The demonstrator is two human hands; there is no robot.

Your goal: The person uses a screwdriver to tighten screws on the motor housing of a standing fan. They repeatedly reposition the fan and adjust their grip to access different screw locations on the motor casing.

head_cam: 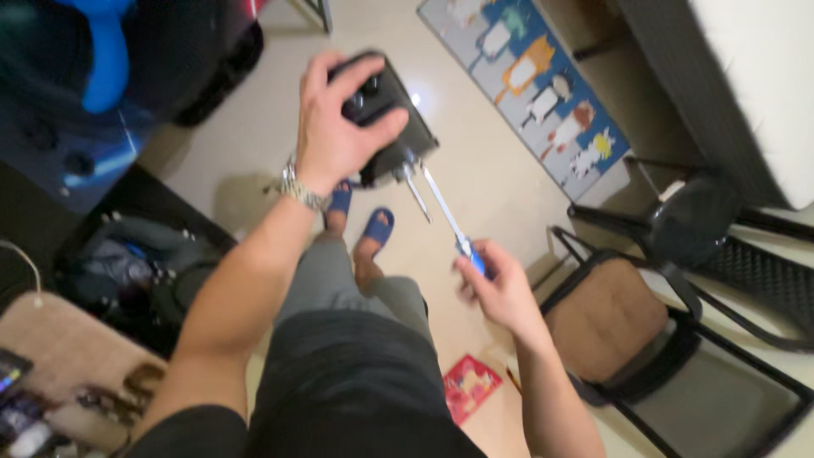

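Left hand [339, 127]: clamped on black boxy device [392, 119]. Right hand [500, 288]: clamped on blue-handled screwdriver [449, 222], tip at device's underside. Step judged: working a screw; steady alignment needed.

1 head cam, looks steeply down, close.

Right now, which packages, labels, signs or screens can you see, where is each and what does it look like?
Red packet: flat on the floor by the person's right leg, squarish, red with pale and yellow patches.
Printed mat: on the floor ahead, long rectangle, blue border, grey middle, colourful animal shapes.
Phone screen: far left edge, dark; details too small to tell.
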